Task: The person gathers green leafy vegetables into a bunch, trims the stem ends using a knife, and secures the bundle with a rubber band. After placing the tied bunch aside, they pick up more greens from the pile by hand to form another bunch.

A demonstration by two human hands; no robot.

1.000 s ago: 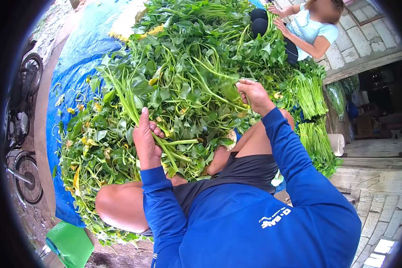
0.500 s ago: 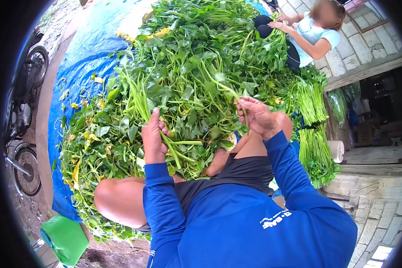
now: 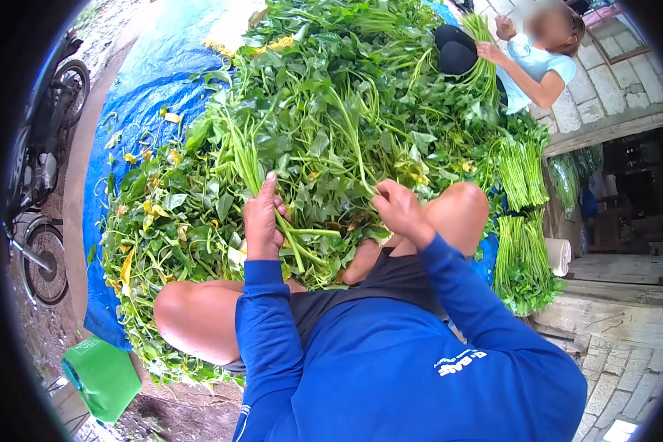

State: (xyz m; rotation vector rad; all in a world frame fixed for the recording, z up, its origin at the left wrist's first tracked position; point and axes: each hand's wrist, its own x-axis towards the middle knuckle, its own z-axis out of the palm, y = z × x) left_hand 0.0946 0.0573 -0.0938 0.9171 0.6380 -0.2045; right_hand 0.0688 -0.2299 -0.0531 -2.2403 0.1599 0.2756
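A bunch of long green leafy stems (image 3: 244, 158) is wrapped in the fingers of my left hand (image 3: 264, 221), the thumb lying along it. Its cut ends stick out below the hand, and its leaves point away from me. On the other side, my right hand (image 3: 401, 210) pinches a single leafy stem (image 3: 355, 144) near its lower end. Part of that stem is hidden behind the fingers. Below and around both hands spreads a large heap of loose leafy greens (image 3: 309, 155) with some yellowed leaves.
A blue tarp (image 3: 136, 110) lies under the heap. Tied bundles of greens (image 3: 521, 254) stand at the right by a doorway. Another person (image 3: 534, 62) holds a bunch at the upper right. A motorcycle (image 3: 48, 177) and a green container (image 3: 103, 379) are at the left.
My right hand has moved left and slightly down, closer to my left hand, with the stem. My left hand keeps its bunch. The other person has raised one hand off their bunch.
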